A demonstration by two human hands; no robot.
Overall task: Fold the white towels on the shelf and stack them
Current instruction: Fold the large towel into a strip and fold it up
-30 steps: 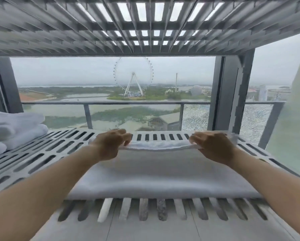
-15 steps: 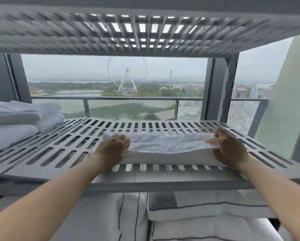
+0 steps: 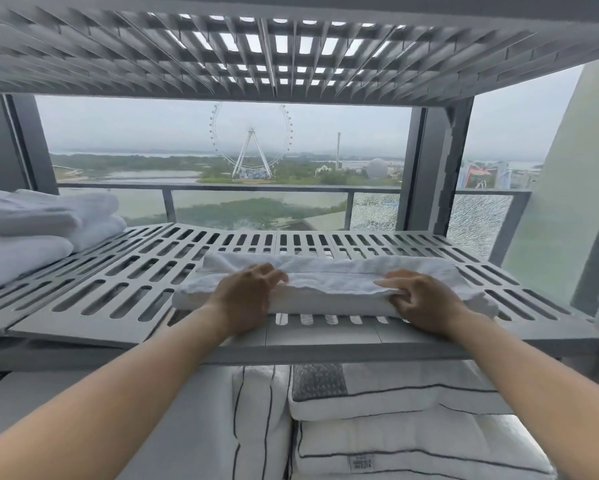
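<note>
A white towel lies folded into a long strip across the middle of the grey slatted shelf, near its front edge. My left hand sits on the towel's left part, fingers curled over the top fold. My right hand pinches the front edge of the upper layer on the right part. A stack of folded white towels rests at the shelf's far left, apart from both hands.
Another slatted shelf hangs close overhead. White pillows with dark piping fill the level below. A grey post stands at the back right, with a glass balcony railing behind the shelf.
The towel's far edge was brought forward, turning the wide sheet into a narrow strip. Both hands have since slid inward from its ends toward its middle.
</note>
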